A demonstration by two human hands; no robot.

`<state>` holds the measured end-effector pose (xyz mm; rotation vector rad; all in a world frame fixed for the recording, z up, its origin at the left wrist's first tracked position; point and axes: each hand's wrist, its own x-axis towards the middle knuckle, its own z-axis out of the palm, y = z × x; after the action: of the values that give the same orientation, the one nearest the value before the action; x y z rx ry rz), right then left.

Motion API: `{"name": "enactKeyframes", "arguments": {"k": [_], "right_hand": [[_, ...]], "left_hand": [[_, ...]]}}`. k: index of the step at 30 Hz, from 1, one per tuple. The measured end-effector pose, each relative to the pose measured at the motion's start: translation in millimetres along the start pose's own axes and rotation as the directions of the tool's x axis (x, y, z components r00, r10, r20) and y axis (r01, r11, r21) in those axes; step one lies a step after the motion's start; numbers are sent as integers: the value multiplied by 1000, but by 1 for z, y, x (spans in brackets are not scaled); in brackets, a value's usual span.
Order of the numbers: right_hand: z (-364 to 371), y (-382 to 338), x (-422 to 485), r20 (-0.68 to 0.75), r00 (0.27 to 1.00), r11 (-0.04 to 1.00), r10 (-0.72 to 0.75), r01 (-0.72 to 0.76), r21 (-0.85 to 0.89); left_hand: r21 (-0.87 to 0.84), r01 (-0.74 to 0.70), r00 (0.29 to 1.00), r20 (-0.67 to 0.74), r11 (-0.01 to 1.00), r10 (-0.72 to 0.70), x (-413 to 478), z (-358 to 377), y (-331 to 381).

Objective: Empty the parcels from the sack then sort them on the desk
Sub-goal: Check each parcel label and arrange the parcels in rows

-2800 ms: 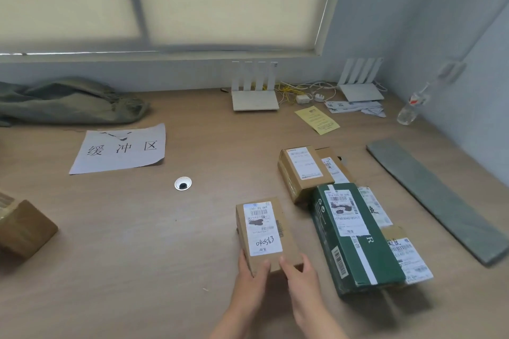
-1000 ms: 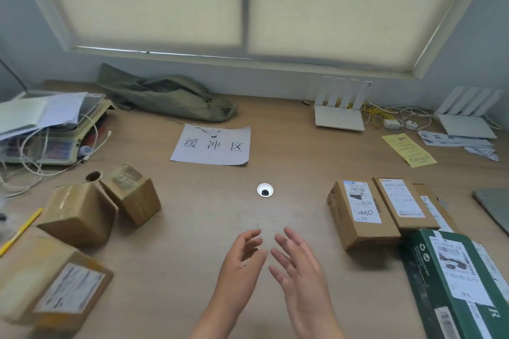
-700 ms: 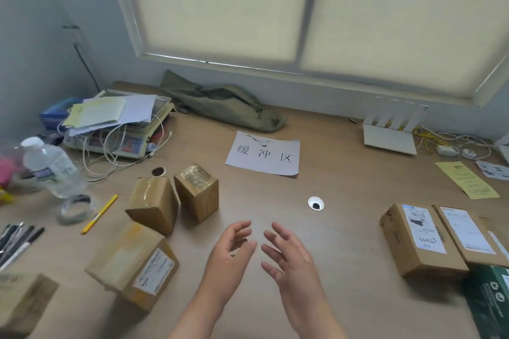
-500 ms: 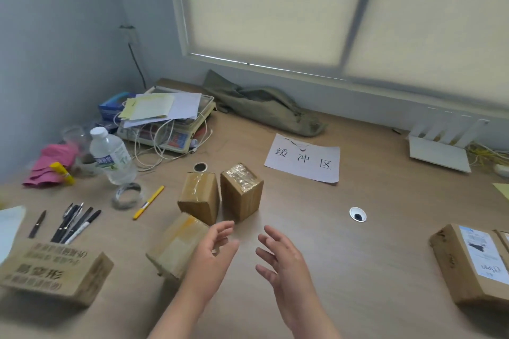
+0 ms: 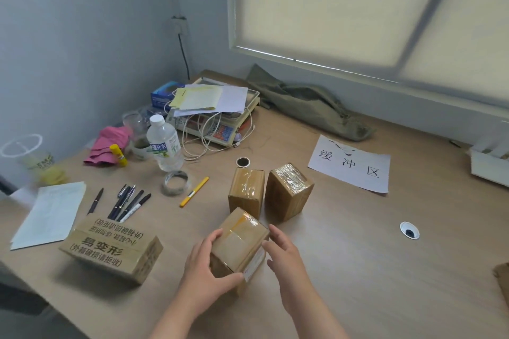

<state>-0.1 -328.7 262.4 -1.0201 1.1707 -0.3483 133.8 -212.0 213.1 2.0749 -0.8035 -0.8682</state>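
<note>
Left hand (image 5: 205,270) now grips nearest box (image 5: 239,239), right hand (image 5: 286,259) loose beside it; sack (image 5: 308,102) looks emptied, other boxes (image 5: 246,192) near left edge unsorted

A pale wooden desk (image 5: 371,278) fills the corner, running from near left to far right; a blue-grey left wall (image 5: 82,30) stands along one side, and a far wall (image 5: 413,110) of the same colour carries the window (image 5: 230,8); a cream blind (image 5: 330,3) is drawn down over all of the pane, a bar of the frame showing through it as a slanted grey shadow; daylight comes soft through the cloth, with a thin bright line under its lower edge; a socket (image 5: 179,25) sits high in the corner, a dark cable (image 5: 185,55) dropping from it toward the desk's far end; two round holes are set in the top, a dark-rimmed one (image 5: 242,161) to the left and a white-rimmed one (image 5: 409,230) to the right.
</note>
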Motion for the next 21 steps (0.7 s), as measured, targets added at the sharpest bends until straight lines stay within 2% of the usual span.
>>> {"name": "enactKeyframes", "arguments": {"k": [4,7,13,21], "right_hand": [[-6,8,2,10,1000,1000,-10,10,-17],[-16,10,-4,22,1000,1000,-13,14,-24],[-63,0,-34,-5,994,992,-111,111,-59],[-154,-19,-84,-10,966,962,-258,256,-94]], "left_hand": [[64,-34,999,-12,997,35,-3,12,-6],[16,-65,997,-34,998,66,-6,17,-3],[-267,-112,992,-82,957,93,-24,30,42],[-584,-133,989,-20,801,149,-57,62,126]]}}
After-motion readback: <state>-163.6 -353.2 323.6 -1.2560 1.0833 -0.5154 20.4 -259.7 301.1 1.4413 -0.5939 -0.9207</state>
